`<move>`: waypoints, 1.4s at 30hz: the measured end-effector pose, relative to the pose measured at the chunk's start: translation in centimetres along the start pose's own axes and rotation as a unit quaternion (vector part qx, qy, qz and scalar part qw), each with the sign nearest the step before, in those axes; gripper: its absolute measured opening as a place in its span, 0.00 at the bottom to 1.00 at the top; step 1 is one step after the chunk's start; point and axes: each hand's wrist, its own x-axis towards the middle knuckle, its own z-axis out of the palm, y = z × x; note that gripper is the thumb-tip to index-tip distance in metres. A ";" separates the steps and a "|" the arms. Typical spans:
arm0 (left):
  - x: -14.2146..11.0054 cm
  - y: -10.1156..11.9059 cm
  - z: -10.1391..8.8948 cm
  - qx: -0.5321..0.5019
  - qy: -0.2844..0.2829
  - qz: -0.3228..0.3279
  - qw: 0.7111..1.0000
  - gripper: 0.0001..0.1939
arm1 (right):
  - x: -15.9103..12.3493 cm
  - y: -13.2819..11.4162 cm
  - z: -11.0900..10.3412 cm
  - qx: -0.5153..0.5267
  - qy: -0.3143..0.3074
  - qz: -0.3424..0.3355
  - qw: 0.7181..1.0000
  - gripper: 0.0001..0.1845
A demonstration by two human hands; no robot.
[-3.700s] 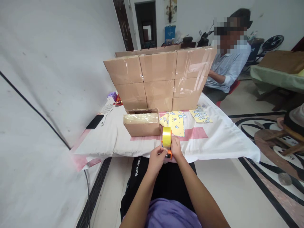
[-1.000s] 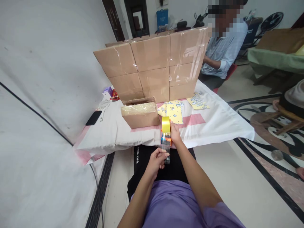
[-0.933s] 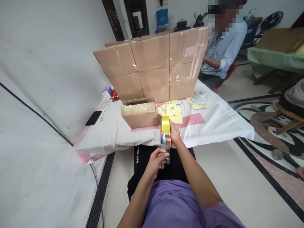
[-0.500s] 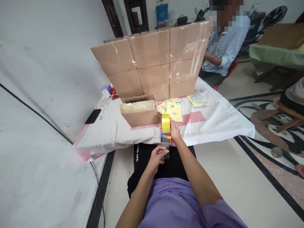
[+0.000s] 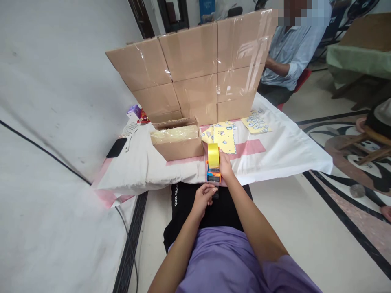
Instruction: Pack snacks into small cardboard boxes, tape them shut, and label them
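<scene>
My right hand [image 5: 225, 165] is closed around a tape dispenser [image 5: 214, 175], blue and orange, that carries a yellow roll of packing tape [image 5: 213, 156]. Just below it, at the table's front edge, my left hand [image 5: 205, 198] pinches the clear tape end [image 5: 215, 192] that hangs from the dispenser over my lap. Left of the dispenser stands a small open cardboard box [image 5: 180, 151] with clear-wrapped contents [image 5: 175, 133] inside. Behind the dispenser lie yellow printed papers [image 5: 224, 140] on the cloth.
A tall wall of cardboard boxes [image 5: 195, 73] rises across the table's back. On the white tablecloth [image 5: 284, 154] lie a black phone [image 5: 116, 147] at left and another printed sheet [image 5: 257, 123] at right. A person in a light shirt [image 5: 301, 49] sits behind the right side.
My left hand has come up slightly closer to the dispenser, and less tape shows between them. The camera view has tilted down a little.
</scene>
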 end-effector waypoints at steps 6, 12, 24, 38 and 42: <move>0.1 0.6 0.2 0.021 0.035 0.024 0.999 0.26 | -0.4 -1.0 0.2 0.023 0.003 0.017 1.000 0.27; -0.2 1.4 0.5 0.042 0.056 0.043 0.997 0.26 | -1.2 -3.5 0.7 0.029 -0.119 0.038 0.992 0.21; -2.7 3.7 0.2 0.085 0.053 0.076 0.992 0.22 | -3.4 -5.1 1.2 0.144 -0.045 0.095 0.984 0.18; -5.4 5.6 2.5 0.103 0.045 0.144 0.983 0.20 | -5.7 -7.4 -0.1 0.184 -0.002 0.138 0.973 0.17; -5.4 5.7 2.2 0.107 0.047 0.162 0.980 0.21 | -5.8 -7.7 0.4 0.187 0.015 0.158 0.970 0.17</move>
